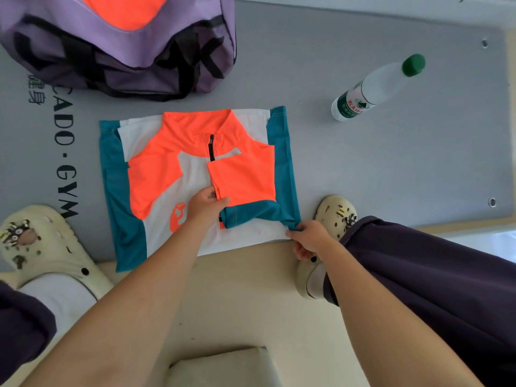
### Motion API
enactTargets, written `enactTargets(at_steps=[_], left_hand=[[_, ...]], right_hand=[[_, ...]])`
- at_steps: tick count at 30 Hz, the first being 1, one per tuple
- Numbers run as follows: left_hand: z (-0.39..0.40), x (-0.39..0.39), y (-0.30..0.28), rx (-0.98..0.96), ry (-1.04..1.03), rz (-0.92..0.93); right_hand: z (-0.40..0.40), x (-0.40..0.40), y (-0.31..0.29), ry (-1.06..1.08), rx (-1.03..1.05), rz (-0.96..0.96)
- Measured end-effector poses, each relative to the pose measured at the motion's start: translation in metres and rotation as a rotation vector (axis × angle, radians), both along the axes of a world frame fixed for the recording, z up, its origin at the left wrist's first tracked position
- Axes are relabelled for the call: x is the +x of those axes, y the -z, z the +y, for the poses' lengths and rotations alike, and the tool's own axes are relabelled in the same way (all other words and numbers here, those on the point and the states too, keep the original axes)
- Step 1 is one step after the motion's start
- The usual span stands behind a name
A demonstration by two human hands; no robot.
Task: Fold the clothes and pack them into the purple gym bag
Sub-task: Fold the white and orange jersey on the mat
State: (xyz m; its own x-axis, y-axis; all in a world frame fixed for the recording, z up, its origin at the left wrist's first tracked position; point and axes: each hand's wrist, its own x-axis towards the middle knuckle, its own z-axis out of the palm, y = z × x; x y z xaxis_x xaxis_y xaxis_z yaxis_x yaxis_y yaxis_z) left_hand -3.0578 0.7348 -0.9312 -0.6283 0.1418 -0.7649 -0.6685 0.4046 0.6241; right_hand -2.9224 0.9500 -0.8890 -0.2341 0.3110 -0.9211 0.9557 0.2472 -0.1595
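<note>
An orange, white and teal zip-neck shirt [156,177] lies flat on the grey gym mat [391,163], its right side folded inward over the front. My left hand [205,206] pinches the edge of the folded orange sleeve near the shirt's middle. My right hand [310,238] pinches the teal corner of the folded part at the shirt's lower right. The purple gym bag [125,57] stands open at the top left, apart from the shirt, with an orange garment [125,9] inside it.
A clear water bottle [374,88] with a green cap stands on the mat to the right of the shirt. My feet in cream clogs sit at the left [47,247] and the right [332,216] of the shirt. A beige floor strip runs below the mat.
</note>
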Motion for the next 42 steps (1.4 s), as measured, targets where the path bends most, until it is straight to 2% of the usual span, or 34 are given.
enactTargets(at_steps=[4,8,12,15,19,22,25,27,30,32,37,42], left_hand=[[0.001,0.000,0.002,-0.004,-0.026,-0.010],[0.001,0.000,0.004,0.016,-0.046,-0.012],[0.002,0.000,0.006,0.017,-0.053,-0.011],[0.003,0.001,0.005,0.005,-0.059,-0.011],[0.005,0.006,-0.002,-0.016,-0.038,0.053],[0.008,0.018,-0.008,-0.098,0.022,0.149],[0.007,0.030,-0.013,-0.350,0.026,0.242],[0.005,0.037,-0.014,-0.458,0.052,0.205],[0.003,0.049,-0.011,-0.455,0.195,0.087],[0.002,0.054,-0.009,-0.442,0.192,0.049],[0.004,0.056,-0.008,-0.497,0.133,0.071],[0.014,0.060,-0.009,-0.532,0.146,0.077]], right_hand=[[-0.002,0.005,-0.001,0.146,0.030,-0.064],[-0.004,0.007,-0.002,0.313,-0.043,0.113],[-0.010,0.017,0.003,0.531,0.061,0.185],[-0.018,0.021,0.006,0.711,0.089,0.190],[-0.018,0.015,0.004,0.893,0.069,0.099],[-0.013,0.010,0.004,0.862,0.053,0.107],[-0.013,0.007,0.005,0.766,0.007,0.130],[-0.013,0.008,0.008,0.758,-0.004,0.166],[-0.014,0.012,0.009,0.780,-0.015,0.213],[-0.015,0.014,0.008,0.814,-0.053,0.244],[-0.017,0.018,0.006,0.920,-0.163,0.328],[-0.021,0.016,0.007,0.962,-0.166,0.323]])
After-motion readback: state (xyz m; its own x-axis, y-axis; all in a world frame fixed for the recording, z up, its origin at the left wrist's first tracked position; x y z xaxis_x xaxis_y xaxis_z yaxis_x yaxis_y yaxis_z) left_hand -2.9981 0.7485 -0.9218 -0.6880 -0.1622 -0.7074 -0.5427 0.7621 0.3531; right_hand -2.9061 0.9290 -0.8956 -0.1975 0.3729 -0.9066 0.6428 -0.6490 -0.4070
